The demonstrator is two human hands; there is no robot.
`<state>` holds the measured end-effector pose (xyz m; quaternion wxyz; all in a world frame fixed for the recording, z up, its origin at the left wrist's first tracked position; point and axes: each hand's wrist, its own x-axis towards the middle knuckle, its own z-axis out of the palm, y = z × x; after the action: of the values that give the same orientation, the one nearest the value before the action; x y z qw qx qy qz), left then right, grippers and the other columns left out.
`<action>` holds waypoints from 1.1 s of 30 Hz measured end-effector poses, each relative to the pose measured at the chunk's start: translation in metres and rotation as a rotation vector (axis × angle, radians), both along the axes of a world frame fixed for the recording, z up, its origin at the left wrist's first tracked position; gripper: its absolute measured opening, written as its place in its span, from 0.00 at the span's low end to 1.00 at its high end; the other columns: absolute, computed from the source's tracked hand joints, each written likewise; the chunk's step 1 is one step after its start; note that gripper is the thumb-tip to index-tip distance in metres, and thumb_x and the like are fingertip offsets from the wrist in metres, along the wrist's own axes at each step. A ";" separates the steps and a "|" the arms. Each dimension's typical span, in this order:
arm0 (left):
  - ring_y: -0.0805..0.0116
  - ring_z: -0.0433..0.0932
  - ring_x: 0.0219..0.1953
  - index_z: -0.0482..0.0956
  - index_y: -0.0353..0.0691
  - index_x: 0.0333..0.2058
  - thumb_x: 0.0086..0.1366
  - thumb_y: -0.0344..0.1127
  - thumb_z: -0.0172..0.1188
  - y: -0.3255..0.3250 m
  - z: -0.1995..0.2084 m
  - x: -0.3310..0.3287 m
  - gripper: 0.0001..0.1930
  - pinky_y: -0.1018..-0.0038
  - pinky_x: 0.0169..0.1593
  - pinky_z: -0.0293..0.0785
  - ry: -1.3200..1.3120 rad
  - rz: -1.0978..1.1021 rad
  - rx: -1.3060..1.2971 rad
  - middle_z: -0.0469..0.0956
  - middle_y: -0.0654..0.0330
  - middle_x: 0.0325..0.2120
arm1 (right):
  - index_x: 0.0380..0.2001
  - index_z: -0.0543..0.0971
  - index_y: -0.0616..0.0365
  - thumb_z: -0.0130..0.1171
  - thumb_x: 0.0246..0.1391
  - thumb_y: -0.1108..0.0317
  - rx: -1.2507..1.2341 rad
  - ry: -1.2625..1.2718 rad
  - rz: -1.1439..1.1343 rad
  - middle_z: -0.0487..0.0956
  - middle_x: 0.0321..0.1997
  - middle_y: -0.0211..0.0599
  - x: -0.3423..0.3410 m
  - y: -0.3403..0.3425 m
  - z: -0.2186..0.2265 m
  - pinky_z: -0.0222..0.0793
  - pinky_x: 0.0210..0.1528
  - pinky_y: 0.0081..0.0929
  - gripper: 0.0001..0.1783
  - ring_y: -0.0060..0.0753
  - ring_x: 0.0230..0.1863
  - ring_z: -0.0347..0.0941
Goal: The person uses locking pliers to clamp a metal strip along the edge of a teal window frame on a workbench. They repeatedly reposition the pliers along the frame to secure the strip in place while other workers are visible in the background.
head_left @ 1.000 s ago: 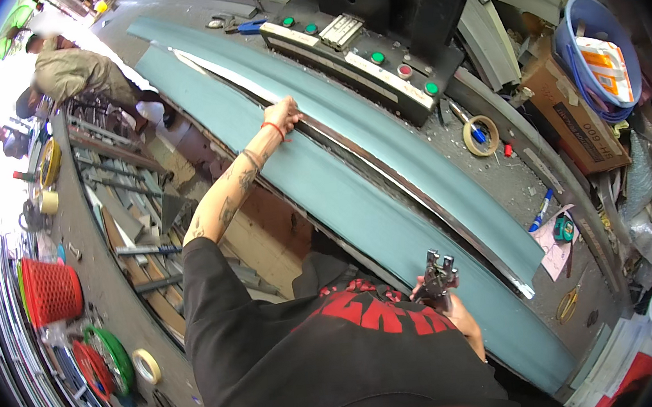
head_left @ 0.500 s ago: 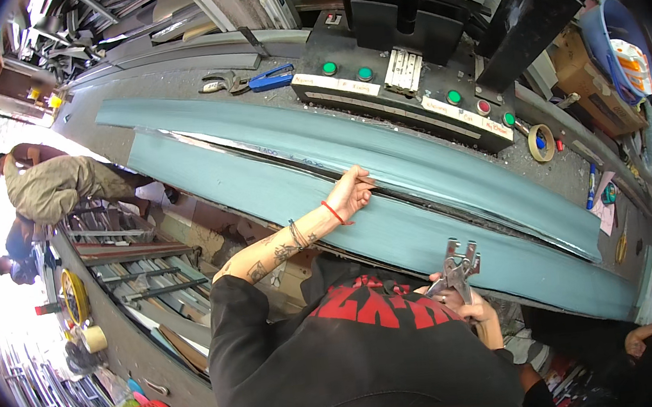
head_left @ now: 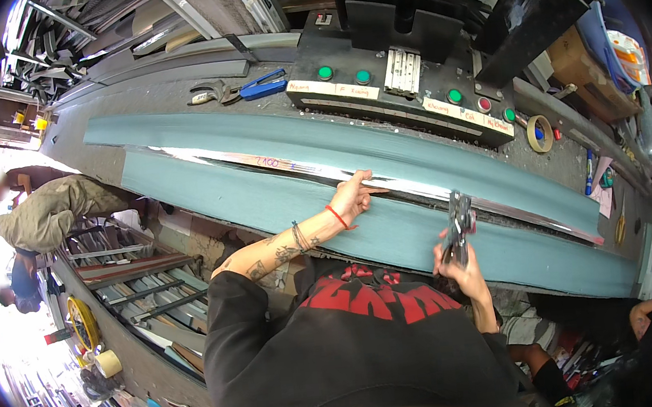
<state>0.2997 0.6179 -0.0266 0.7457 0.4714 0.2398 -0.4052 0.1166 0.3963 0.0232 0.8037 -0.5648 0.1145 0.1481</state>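
Two long blue-green metal profiles lie side by side on the bench, a far profile [head_left: 446, 149] and a near profile [head_left: 261, 186]. The far one's silver lower edge faces me, with red handwriting on it. My left hand [head_left: 353, 195], a red string at its wrist, has its fingers closed on that edge near the middle. Upright in my right hand [head_left: 462, 269] is a metal plier-type tool [head_left: 459, 226], its handles in my grip. The tool's jaws are at the far profile's silver edge; whether they touch it I cannot tell.
Behind the profiles stands a black machine with a button panel [head_left: 402, 98]. Pliers [head_left: 209, 93] and a blue-handled tool [head_left: 264, 85] lie at its left, a tape roll [head_left: 540, 134] at its right. People are bent over at far left; another person's arm [head_left: 651, 315] shows at right.
My right hand has raised the plier-type tool from near my body to the far profile's edge. The far profile has tilted, showing more of its silver edge. My left hand stays on it.
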 end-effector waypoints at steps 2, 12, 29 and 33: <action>0.79 0.57 0.15 0.65 0.43 0.32 0.60 0.42 0.53 0.001 -0.001 0.002 0.10 0.81 0.22 0.58 -0.003 -0.018 -0.020 0.78 0.44 0.37 | 0.52 0.61 0.61 0.48 0.38 0.83 0.133 -0.051 -0.069 0.70 0.36 0.35 0.023 0.008 -0.011 0.68 0.30 0.21 0.31 0.23 0.30 0.69; 0.77 0.62 0.18 0.70 0.38 0.35 0.64 0.43 0.45 0.011 -0.004 0.006 0.14 0.80 0.25 0.63 -0.050 -0.206 -0.176 0.79 0.51 0.37 | 0.60 0.60 0.61 0.53 0.43 0.75 0.195 0.031 -0.207 0.73 0.38 0.42 0.085 0.071 -0.019 0.68 0.31 0.26 0.36 0.27 0.32 0.71; 0.52 0.74 0.34 0.77 0.35 0.33 0.59 0.34 0.54 0.008 0.023 0.067 0.09 0.62 0.38 0.70 -1.720 -1.006 0.382 0.74 0.53 0.31 | 0.64 0.52 0.59 0.51 0.44 0.73 0.298 0.029 -0.269 0.65 0.57 0.49 0.098 0.072 -0.009 0.70 0.30 0.29 0.41 0.30 0.34 0.69; 0.48 0.74 0.30 0.77 0.31 0.29 0.61 0.33 0.52 0.004 0.022 0.073 0.10 0.61 0.34 0.69 -1.631 -0.971 0.359 0.73 0.49 0.26 | 0.64 0.50 0.57 0.49 0.41 0.75 0.165 0.015 -0.295 0.66 0.58 0.49 0.098 0.075 -0.003 0.70 0.31 0.26 0.43 0.28 0.35 0.70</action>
<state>0.3726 0.6221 -0.0042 0.3509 0.7626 -0.5145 -0.1748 0.2145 0.4709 0.0207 0.8596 -0.4727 0.1896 0.0418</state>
